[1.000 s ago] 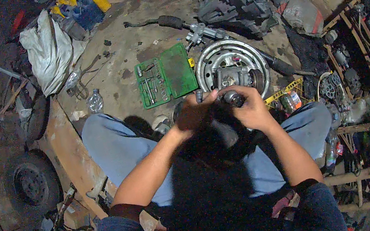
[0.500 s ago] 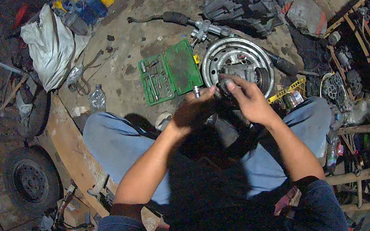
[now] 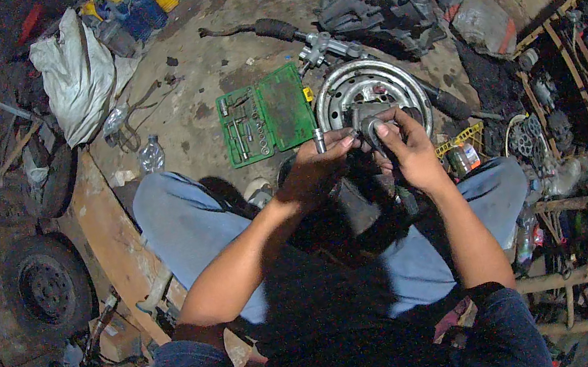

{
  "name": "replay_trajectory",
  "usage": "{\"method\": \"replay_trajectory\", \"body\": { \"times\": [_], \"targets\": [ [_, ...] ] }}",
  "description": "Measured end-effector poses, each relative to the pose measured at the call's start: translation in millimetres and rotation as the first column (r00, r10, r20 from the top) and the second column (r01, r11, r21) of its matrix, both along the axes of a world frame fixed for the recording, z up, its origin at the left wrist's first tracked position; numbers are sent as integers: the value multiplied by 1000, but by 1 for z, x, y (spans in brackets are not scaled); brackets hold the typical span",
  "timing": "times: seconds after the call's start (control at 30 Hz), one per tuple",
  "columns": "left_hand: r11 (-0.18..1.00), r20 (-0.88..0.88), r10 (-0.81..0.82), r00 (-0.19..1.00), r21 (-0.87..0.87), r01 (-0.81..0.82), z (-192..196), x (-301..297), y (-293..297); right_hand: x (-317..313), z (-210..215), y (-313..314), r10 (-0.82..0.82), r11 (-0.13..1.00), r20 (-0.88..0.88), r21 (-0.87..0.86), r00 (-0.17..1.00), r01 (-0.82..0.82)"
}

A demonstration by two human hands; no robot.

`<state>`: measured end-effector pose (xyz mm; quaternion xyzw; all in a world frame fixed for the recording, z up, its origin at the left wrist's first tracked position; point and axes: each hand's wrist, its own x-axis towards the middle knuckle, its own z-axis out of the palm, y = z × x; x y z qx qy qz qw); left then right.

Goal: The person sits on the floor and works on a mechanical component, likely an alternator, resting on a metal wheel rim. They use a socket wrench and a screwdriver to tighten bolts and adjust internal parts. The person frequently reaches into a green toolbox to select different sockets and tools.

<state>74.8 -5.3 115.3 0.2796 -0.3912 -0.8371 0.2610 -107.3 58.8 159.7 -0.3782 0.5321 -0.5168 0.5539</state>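
Note:
My left hand (image 3: 314,170) is closed around a tool whose chrome, socket-like end (image 3: 319,140) sticks up past the fingers. Its thumb and fingertips reach toward a small piece that I cannot make out. In my right hand (image 3: 411,149) is a dark, rounded metal part (image 3: 373,133), gripped between thumb and fingers. Both hands work close together over the near edge of a silver wheel rim (image 3: 351,72). Left of the rim, an open green socket case (image 3: 286,108) lies on the floor, with several sockets in its left half. Shadow hides what lies below my hands.
A steering rack (image 3: 324,51) and a heap of black plastic parts (image 3: 385,6) lie beyond the rim. A yellow crate (image 3: 471,134) stands at right, near wooden racks. At left are a white sack (image 3: 79,80), a plastic bottle (image 3: 151,155), a plank (image 3: 100,210) and a tyre (image 3: 48,286).
Both hands have shifted slightly right. My right hand has turned, so the dark rounded part shows more, and the chrome tool end stands more clearly above my left hand.

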Motion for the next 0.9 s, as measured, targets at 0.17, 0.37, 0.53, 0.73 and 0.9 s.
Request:
{"method": "replay_trajectory", "body": {
  "times": [0.17, 0.37, 0.53, 0.73, 0.9],
  "targets": [
    [996, 35, -21, 999, -91, 24, 5, -5, -3, -8, 12, 3, 18, 997, 120, 73, 993, -27],
    [954, 131, 17, 991, -300, 24, 9, -8, -7, -17, 20, 9, 61, 988, 396, 106, 916, -111],
    [950, 97, 31, 995, -312, 1, 12, -11, -7, -15, 20, 10, 47, 987, 469, 114, 882, -113],
    [924, 114, 71, 991, -383, -22, 16, -11, -8, -16, 18, 9, 101, 985, 442, 85, 892, -153],
    [908, 172, 97, 980, -420, -16, 22, -6, -7, -12, 22, 10, 96, 987, 292, 98, 951, -130]
  ]
}}
